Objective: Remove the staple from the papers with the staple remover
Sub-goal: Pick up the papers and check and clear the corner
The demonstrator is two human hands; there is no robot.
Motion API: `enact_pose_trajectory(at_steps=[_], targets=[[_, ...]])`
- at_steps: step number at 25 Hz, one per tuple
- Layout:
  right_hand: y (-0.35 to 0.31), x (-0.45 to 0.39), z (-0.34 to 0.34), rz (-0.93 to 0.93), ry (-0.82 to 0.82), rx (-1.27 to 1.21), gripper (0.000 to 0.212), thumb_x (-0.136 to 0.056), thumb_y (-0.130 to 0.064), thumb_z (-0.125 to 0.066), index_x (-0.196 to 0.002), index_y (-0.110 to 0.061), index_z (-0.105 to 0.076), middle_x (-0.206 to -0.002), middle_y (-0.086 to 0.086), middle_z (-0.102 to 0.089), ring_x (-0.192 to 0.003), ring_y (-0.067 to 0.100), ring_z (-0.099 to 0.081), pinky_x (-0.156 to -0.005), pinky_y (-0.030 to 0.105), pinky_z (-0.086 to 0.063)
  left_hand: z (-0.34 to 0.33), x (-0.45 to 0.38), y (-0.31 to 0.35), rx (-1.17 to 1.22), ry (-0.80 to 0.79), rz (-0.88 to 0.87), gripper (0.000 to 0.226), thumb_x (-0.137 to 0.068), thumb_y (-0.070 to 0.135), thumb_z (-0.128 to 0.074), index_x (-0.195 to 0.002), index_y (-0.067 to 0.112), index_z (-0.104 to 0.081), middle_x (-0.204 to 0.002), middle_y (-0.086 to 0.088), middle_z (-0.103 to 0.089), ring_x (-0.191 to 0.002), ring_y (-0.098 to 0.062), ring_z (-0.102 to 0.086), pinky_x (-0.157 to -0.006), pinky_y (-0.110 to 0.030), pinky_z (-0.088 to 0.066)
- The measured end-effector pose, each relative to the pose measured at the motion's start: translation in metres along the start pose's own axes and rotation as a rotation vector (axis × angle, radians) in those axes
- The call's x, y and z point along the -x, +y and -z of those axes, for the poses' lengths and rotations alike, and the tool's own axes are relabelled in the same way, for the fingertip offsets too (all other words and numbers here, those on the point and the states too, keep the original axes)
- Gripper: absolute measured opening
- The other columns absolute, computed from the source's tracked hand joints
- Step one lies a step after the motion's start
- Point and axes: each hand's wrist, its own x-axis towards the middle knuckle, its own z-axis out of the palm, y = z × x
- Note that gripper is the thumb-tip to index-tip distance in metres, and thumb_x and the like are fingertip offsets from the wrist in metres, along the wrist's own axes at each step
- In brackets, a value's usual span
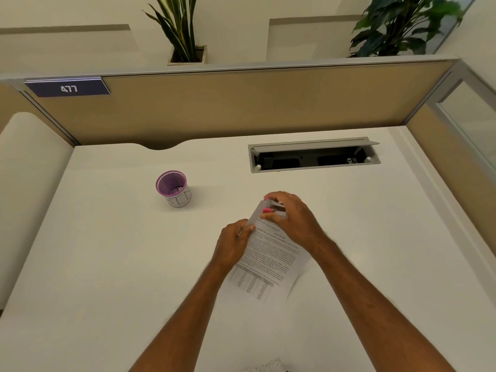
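A wide white table (112, 264) fills the cubicle, walled at twelve o'clock by a tan partition (241, 106) that carries a dark nameplate reading 477 (68, 88). Two potted plants (179, 30) stand on the ledge behind it. Set into the table toward one o'clock is a grey cable tray (314, 154) with its lid propped open; its inside is dark and I can make out only small fittings there.

Near the middle of the table lie the papers (268, 261), printed text with a table of figures at the near end, their far corner lifted off the surface. The left hand (233, 242) is closed around the papers' left edge, thumb on top. The right hand (288, 214) is just beyond it at the raised corner, fingers clenched on the staple remover (269, 208), of which only pink and silver bits show; the staple itself is too small to see.

At ten o'clock from the hands, well apart, stands a purple mesh cup (171, 187) with a white label wrapped round it; something small lies at its bottom, unclear what.
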Motion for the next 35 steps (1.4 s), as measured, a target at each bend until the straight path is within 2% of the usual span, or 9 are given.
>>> enact_pose_trajectory(at_steps=[4, 7, 12, 16, 19, 23, 25, 28, 35], targets=[[0.014, 0.017, 0.006, -0.173, 0.431, -0.192, 0.041, -0.095, -0.038, -0.069, -0.131, -0.024, -0.056, -0.125, -0.005, -0.053, -0.107, 0.011, -0.058, -0.081, 0.025, -0.055, 0.004, 0.001, -0.002, 0.149, 0.031, 0.076, 0.037, -0.099, 0.044, -0.055, -0.100, 0.013, -0.075, -0.093, -0.005, -0.080, -0.082, -0.024, -0.077, -0.074, -0.045, -0.065], [0.051, 0.044, -0.007, -0.309, 0.596, -0.146, 0.041, -0.097, -0.031, -0.066, -0.133, -0.017, -0.054, -0.129, 0.007, -0.052, -0.113, 0.023, -0.058, -0.089, 0.035, -0.056, 0.006, 0.006, -0.003, 0.284, 0.058, 0.137, 0.027, -0.105, 0.033, -0.056, -0.104, 0.015, -0.075, -0.099, -0.003, -0.081, -0.088, -0.023, -0.078, -0.075, -0.037, -0.065], [0.109, 0.100, -0.056, -0.537, 0.491, 0.187, 0.038, -0.098, -0.020, -0.065, -0.134, -0.012, -0.057, -0.128, 0.018, -0.058, -0.117, 0.041, -0.054, -0.094, 0.054, -0.048, 0.005, 0.013, -0.005, 0.421, 0.081, 0.196, 0.024, -0.106, 0.025, -0.054, -0.115, 0.013, -0.073, -0.105, -0.004, -0.081, -0.094, -0.024, -0.078, -0.079, -0.038, -0.065], [0.133, 0.125, -0.076, -0.561, 0.427, 0.358, 0.042, -0.093, -0.024, -0.070, -0.133, -0.015, -0.060, -0.118, 0.016, -0.063, -0.107, 0.040, -0.057, -0.085, 0.054, -0.048, 0.006, 0.014, -0.001, 0.441, 0.087, 0.228, 0.023, -0.106, 0.024, -0.053, -0.115, 0.016, -0.072, -0.105, -0.002, -0.081, -0.093, -0.023, -0.078, -0.078, -0.035, -0.064], [0.130, 0.126, -0.074, -0.594, 0.418, 0.344, 0.047, -0.092, -0.027, -0.071, -0.137, -0.020, -0.058, -0.122, 0.012, -0.061, -0.111, 0.037, -0.055, -0.090, 0.053, -0.045, 0.007, 0.013, 0.000, 0.440, 0.097, 0.240, 0.023, -0.106, 0.025, -0.053, -0.116, 0.017, -0.072, -0.106, -0.002, -0.081, -0.092, -0.022, -0.078, -0.078, -0.035, -0.064], [0.114, 0.115, -0.066, -0.577, 0.469, 0.198, 0.052, -0.089, -0.022, -0.067, -0.140, -0.020, -0.055, -0.135, 0.008, -0.055, -0.122, 0.033, -0.048, -0.102, 0.050, -0.038, 0.007, 0.011, 0.000, 0.449, 0.100, 0.254, 0.025, -0.106, 0.027, -0.053, -0.119, 0.016, -0.071, -0.107, -0.003, -0.080, -0.093, -0.025, -0.078, -0.082, -0.041, -0.065], [0.099, 0.105, -0.059, -0.436, 0.472, -0.095, 0.045, -0.094, -0.028, -0.055, -0.139, -0.023, -0.054, -0.134, 0.000, -0.057, -0.122, 0.024, -0.052, -0.104, 0.040, -0.041, 0.007, 0.008, 0.001, 0.473, 0.103, 0.274, 0.025, -0.106, 0.028, -0.054, -0.120, 0.016, -0.071, -0.108, -0.003, -0.080, -0.094, -0.026, -0.078, -0.082, -0.042, -0.064], [0.076, 0.088, -0.055, -0.425, 0.317, -0.564, 0.033, -0.102, -0.023, -0.054, -0.134, -0.026, -0.050, -0.123, -0.006, -0.068, -0.109, 0.007, -0.068, -0.089, 0.027, -0.057, 0.011, 0.002, 0.006, 0.536, 0.112, 0.303, 0.026, -0.105, 0.028, -0.056, -0.121, 0.014, -0.071, -0.108, -0.004, -0.080, -0.096, -0.026, -0.078, -0.081, -0.041, -0.064], [0.063, 0.051, -0.064, -0.504, 0.349, -0.646, 0.035, -0.098, -0.007, -0.056, -0.128, -0.024, -0.049, -0.119, -0.001, -0.070, -0.104, 0.016, -0.070, -0.081, 0.031, -0.060, 0.031, -0.033, 0.015, 0.529, 0.184, 0.318, 0.023, -0.103, 0.029, -0.060, -0.119, 0.016, -0.070, -0.108, -0.002, -0.080, -0.093, -0.024, -0.078, -0.080, -0.041, -0.063]])
